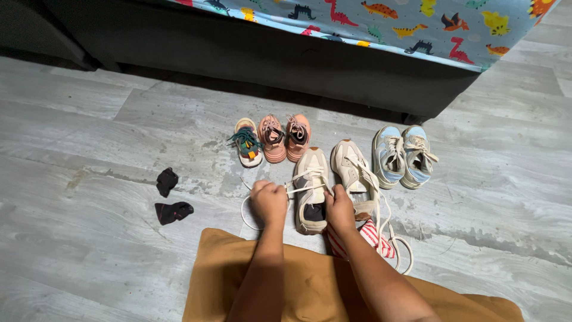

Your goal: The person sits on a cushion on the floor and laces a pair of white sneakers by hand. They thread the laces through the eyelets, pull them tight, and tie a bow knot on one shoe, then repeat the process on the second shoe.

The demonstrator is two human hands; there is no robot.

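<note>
The left hand (269, 201) is curled shut, pinching a cream lace (300, 189) pulled taut from the cream sneaker (311, 188); the right hand (339, 209) grips the shoe's right edge. That sneaker lies on the grey plank floor (89, 119), toe toward 12 o'clock. Its mate (355, 173) sits just at 3 o'clock, a pink pair (285, 137) at 11 o'clock, a blue pair (402, 155) at 2 o'clock, and dark socks (170, 197) well off at 9 o'clock
</note>
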